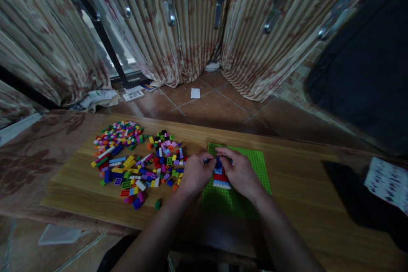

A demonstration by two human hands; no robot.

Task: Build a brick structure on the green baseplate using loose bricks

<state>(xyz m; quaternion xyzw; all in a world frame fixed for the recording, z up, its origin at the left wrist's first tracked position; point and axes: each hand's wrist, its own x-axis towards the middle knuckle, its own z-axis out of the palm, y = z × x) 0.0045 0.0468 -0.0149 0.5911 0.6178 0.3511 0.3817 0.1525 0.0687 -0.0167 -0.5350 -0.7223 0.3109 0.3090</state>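
Observation:
A green baseplate (259,168) lies on the wooden table. Several bricks are stacked on it: white (222,185) nearest me, then red (219,177), light blue (218,171) and dark blue (219,163) farther up. My left hand (195,174) comes in from the left, thumb and fingers closed at the dark blue brick. From the right, my right hand (239,172) has its thumb and fingertips closed at the same brick. The fingers hide part of the stack and the far side of the dark blue brick.
Left of the baseplate spreads a large pile of loose coloured bricks (148,165), with smaller pieces (123,131) heaped at its far end. A lone green brick (158,204) lies nearer me. At the right are a black object (353,195) and a patterned white sheet (387,180).

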